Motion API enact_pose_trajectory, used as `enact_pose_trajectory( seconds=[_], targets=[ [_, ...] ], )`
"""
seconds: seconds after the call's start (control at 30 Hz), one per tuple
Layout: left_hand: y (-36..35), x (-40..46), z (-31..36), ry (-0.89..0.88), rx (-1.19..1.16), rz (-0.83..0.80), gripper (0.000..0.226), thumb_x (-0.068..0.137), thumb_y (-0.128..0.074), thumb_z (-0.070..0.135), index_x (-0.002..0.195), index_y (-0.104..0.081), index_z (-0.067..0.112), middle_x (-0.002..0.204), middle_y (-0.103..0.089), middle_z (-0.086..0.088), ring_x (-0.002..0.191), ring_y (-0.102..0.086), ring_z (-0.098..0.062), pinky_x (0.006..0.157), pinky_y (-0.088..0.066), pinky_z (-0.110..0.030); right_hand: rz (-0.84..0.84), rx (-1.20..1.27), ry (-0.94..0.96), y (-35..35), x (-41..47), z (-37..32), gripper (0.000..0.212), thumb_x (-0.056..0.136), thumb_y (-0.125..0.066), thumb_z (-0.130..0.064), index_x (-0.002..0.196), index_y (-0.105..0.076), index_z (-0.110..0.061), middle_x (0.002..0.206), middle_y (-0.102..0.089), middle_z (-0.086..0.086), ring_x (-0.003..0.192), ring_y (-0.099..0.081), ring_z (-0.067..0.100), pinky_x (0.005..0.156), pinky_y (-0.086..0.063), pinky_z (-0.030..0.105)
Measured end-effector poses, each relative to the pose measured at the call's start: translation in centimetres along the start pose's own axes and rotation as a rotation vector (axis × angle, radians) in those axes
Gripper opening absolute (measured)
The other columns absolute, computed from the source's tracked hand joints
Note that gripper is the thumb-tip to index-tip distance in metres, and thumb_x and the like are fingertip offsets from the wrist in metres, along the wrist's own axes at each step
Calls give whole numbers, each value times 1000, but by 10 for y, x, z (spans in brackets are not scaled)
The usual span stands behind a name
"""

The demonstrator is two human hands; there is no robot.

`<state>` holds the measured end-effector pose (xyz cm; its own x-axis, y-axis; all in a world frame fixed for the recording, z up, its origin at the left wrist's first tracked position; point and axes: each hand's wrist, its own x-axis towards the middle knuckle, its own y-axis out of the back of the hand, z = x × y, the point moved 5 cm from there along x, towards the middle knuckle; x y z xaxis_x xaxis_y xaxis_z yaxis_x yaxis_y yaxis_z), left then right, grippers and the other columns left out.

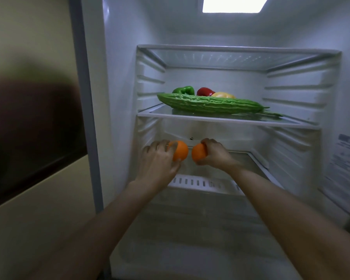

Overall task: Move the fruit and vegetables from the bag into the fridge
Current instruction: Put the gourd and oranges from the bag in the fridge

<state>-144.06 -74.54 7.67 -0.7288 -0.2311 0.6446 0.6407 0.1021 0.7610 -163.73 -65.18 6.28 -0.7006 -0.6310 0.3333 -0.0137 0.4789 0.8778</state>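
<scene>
Forearms reach in: left hand [160, 156] and right hand [214, 152] each hold an orange [180, 150] in their grip over the lower shelf [257, 158]; bitter gourd [210, 103] and peppers [205, 91] shelved; bag unseen.

Label print [346, 158] on the right wall too blurred to read, yellow pepper [223, 95] half-hidden behind the bitter gourd [208, 104]

Two oranges [180, 150], three peppers [183, 90], one bitter gourd [208, 104], three shelves [226, 118].
</scene>
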Motion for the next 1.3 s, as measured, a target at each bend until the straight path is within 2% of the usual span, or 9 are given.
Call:
enact_pose_trajectory(
  seconds=[0.13, 0.27, 0.47, 0.7, 0.83, 0.97, 1.1, 1.17, 1.3],
  targets=[
    [-13, 1, -2, -10, 0, -37, 48, 88, -49, 36, 133, -42, 20, 135, -48, -9, 119, -45, -30, 95, -36, -42, -19, 10, -25, -9, 6, 5, 88, 66, -81, -37, 139, -36, -16, 135, -45, 10, 119, -45, 29, 95, -44, 42],
    [-24, 4, -1, 17, -4, -70, 50, 90, -45, 37, 137, -35, 22, 142, -40, -7, 125, -39, -28, 98, -34, -41, -14, 62, -67, -14, 12, 9, 92, 67, -81, -36, 142, -32, -15, 139, -43, 10, 124, -45, 29, 99, -43, 42],
    [-32, 13, -1, 41, -26, -80, 47, 89, -45, 36, 133, -38, 21, 139, -41, -6, 123, -39, -26, 97, -34, -40, -25, 112, -108, -22, 23, 9, 92, 67, -82, -36, 142, -32, -15, 140, -44, 10, 125, -45, 28, 101, -42, 42],
    [-40, 9, -6, 50, -16, -124, 49, 92, -43, 39, 136, -35, 21, 145, -35, -6, 127, -37, -27, 99, -34, -40, 17, 62, -63, -20, 8, 5, 72, 68, -77, -46, 127, -47, -17, 126, -52, 7, 109, -52, 24, 86, -45, 36],
    [-41, 7, 0, 62, -10, -133, 44, 90, -44, 37, 131, -41, 19, 142, -39, -7, 121, -42, -28, 92, -38, -38, 50, 19, -16, -6, -17, -1, 71, 76, -70, -48, 132, -44, -14, 132, -48, 11, 118, -46, 27, 97, -41, 40],
    [-34, -4, 9, 67, -7, -122, 43, 89, -45, 35, 128, -44, 17, 139, -41, -8, 114, -46, -31, 83, -40, -39, 111, -50, 40, 9, -54, -10, 63, 86, -61, -45, 134, -42, -10, 137, -44, 11, 126, -40, 26, 103, -33, 36],
    [-21, -28, 22, 50, -30, -60, 38, 86, -51, 32, 120, -49, 15, 128, -50, -11, 108, -50, -34, 81, -43, -41, 83, -88, -19, 23, -90, -13, 61, 91, -52, -46, 140, -36, -13, 146, -36, 9, 132, -34, 25, 106, -35, 41],
    [-15, -43, 26, 71, -36, -43, 37, 86, -52, 34, 117, -51, 13, 124, -51, -11, 108, -49, -33, 83, -42, -41, 108, -104, -16, 34, -108, -15, 57, 94, -49, -42, 141, -36, -13, 146, -36, 11, 132, -35, 27, 106, -36, 41],
    [-1, -73, 31, 91, -25, 12, 33, 83, -56, 31, 109, -57, 11, 118, -55, -13, 104, -51, -35, 82, -43, -42, 234, -200, 31, 49, -142, -18, 46, 94, -49, -36, 131, -47, -10, 133, -49, 12, 122, -43, 28, 97, -39, 37]
  ],
)
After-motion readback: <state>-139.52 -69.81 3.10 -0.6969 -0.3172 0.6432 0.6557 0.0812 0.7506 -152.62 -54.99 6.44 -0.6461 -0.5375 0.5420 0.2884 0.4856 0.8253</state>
